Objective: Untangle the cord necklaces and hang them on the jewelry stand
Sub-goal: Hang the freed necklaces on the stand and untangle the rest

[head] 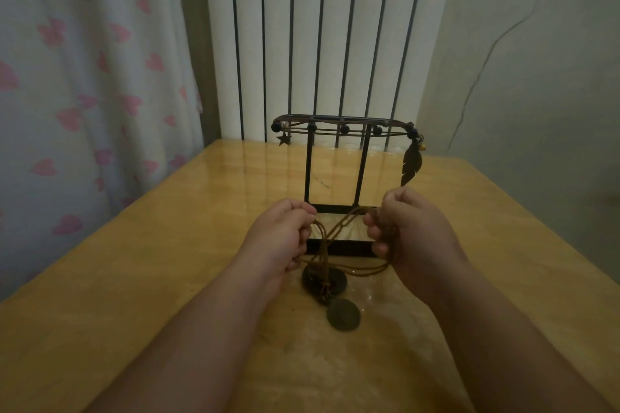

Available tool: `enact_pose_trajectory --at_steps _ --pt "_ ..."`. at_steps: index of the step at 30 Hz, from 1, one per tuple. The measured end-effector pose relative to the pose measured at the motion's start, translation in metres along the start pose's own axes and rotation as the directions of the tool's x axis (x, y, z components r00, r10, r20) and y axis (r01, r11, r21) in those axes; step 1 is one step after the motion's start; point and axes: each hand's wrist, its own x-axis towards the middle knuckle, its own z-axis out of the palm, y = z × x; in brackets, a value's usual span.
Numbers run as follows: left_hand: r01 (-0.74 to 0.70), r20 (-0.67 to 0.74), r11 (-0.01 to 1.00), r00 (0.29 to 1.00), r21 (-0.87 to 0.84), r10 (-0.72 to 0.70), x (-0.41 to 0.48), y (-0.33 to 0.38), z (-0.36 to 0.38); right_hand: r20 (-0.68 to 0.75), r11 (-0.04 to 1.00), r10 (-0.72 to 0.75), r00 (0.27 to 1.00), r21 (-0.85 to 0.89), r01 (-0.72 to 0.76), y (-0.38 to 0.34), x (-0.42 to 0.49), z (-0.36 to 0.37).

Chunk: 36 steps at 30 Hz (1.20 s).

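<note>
A curtain printed with pink hearts is seen left of the jewelry stand, and a white ribbed radiator behind it. The black wire stand is set upright on a glossy wooden table, toward the far edge. Just in front of the stand's base, thin brown cords are gripped by both hands: the left hand and the right hand are each curled round several strands, which are crossed and looped between them. Nearer the person, two dark round pendants are laid on the table just beside each other. Another cord is draped along the stand's top rail, with a feather pendant hung at its right end and a small star charm at its left.
</note>
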Motion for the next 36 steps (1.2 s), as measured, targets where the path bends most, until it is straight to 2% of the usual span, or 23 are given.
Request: enact_pose_trajectory --at_steps 2,4,5,8,10,15,17,18,20,23,25,29,32,34,36 --pt "-0.013 0.009 1.000 1.000 0.008 0.013 0.000 -0.001 0.000 -0.020 0.989 0.011 1.000 -0.147 -0.014 0.001 0.004 0.001" --pt "-0.015 0.005 1.000 1.000 0.022 0.015 0.001 -0.001 0.000 -0.018 0.968 0.089 0.996 -0.234 -0.091 0.002 0.006 0.003" --pt "-0.016 0.000 1.000 1.000 0.027 0.016 0.001 -0.002 0.000 0.004 0.947 0.079 0.997 -0.311 -0.074 0.003 0.005 0.003" --pt "-0.025 -0.012 0.999 1.000 0.024 0.025 0.002 -0.003 0.001 0.155 0.808 -0.015 0.988 -0.580 0.103 0.006 -0.002 0.003" --pt "-0.032 -0.018 0.999 0.999 0.018 0.032 0.003 -0.003 0.001 0.237 0.733 0.027 0.971 -0.665 0.142 0.008 -0.004 0.004" --pt "-0.032 -0.008 0.999 0.999 0.010 0.032 0.002 -0.003 0.002 0.239 0.457 0.154 0.959 -0.878 0.145 0.015 0.002 0.007" --pt "-0.033 -0.013 0.999 0.999 0.031 0.034 0.001 -0.002 0.002 0.253 0.429 0.130 0.959 -0.886 0.175 0.014 0.002 0.007" --pt "-0.033 -0.017 0.998 0.999 0.046 0.034 0.001 -0.001 0.002 0.265 0.450 0.094 0.960 -0.871 0.196 0.014 0.001 0.008" --pt "-0.031 -0.029 0.997 0.999 0.077 0.033 0.000 -0.001 0.002 0.264 0.557 -0.006 0.965 -0.800 0.222 0.012 -0.001 0.008" --pt "-0.046 -0.019 0.992 0.999 0.115 0.048 -0.002 -0.002 0.002 0.235 0.800 -0.077 0.969 -0.565 0.201 0.011 -0.003 0.010" --pt "-0.052 0.000 0.988 0.999 0.144 0.052 -0.005 -0.001 0.003 0.251 0.901 -0.076 0.965 -0.397 0.174 0.009 -0.005 0.010" --pt "-0.045 0.013 0.984 0.999 0.174 0.043 -0.006 -0.001 0.006 0.237 0.987 -0.142 0.961 -0.041 0.156 0.004 -0.007 0.009" --pt "-0.022 0.003 0.984 1.000 0.177 0.021 -0.006 0.000 0.003 0.114 0.961 -0.156 0.981 0.245 0.124 -0.001 -0.004 0.006" --pt "-0.045 0.011 0.973 0.999 0.224 0.044 -0.005 -0.001 0.000 0.017 0.957 -0.160 0.987 0.249 0.150 -0.001 -0.003 0.004" --pt "-0.063 0.026 0.963 0.998 0.263 0.058 -0.005 -0.001 -0.001 -0.072 0.978 -0.144 0.987 0.140 0.153 0.002 0.000 0.003"
